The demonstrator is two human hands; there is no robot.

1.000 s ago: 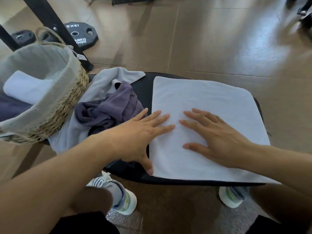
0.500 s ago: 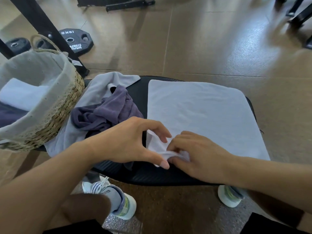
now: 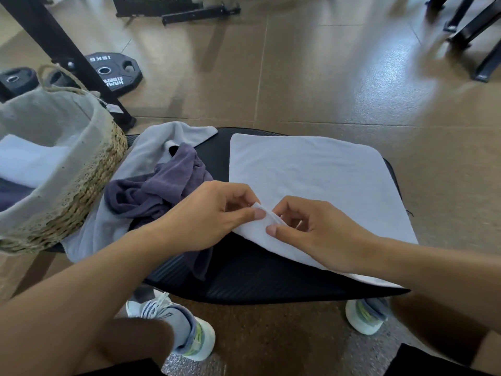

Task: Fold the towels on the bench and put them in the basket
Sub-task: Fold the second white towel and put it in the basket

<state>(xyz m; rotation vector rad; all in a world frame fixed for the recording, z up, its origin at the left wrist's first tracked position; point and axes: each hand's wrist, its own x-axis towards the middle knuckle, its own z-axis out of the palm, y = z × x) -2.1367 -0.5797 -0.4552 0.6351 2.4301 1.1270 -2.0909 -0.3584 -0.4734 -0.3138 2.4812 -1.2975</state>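
Head view, read from left to right. At the far left I see the woven basket (image 3: 81,191) with its grey cloth liner, standing on the left end of the black bench (image 3: 244,278); inside it lie a folded white towel (image 3: 24,164) and, below that, a dark folded one (image 3: 10,194). Behind the basket a black weight plate (image 3: 113,74) lies flat on the brown floor (image 3: 325,77) beside a slanted black steel post (image 3: 62,50). Just right of the basket, an unfolded grey towel (image 3: 146,150) is draped over the bench, and a crumpled purple towel (image 3: 162,191) sits on top of it, one end hanging over the near edge. My left hand (image 3: 208,215) reaches across that heap; its thumb and forefinger pinch the near left corner of the white towel (image 3: 311,175), which is lifted off the pad and turned back. The rest of the white towel lies flat over the right half of the bench, its far edge and right edge reaching the pad's rim. My right hand (image 3: 322,232) pinches the same raised corner just beside the left, thumb on the upper face and fingers curled beneath, so the two hands nearly touch. Below the bench, two pale sneakers, left sneaker (image 3: 179,329) and right sneaker (image 3: 366,316), rest on the floor. At the upper right, black equipment legs (image 3: 477,36) stand well apart from the bench.
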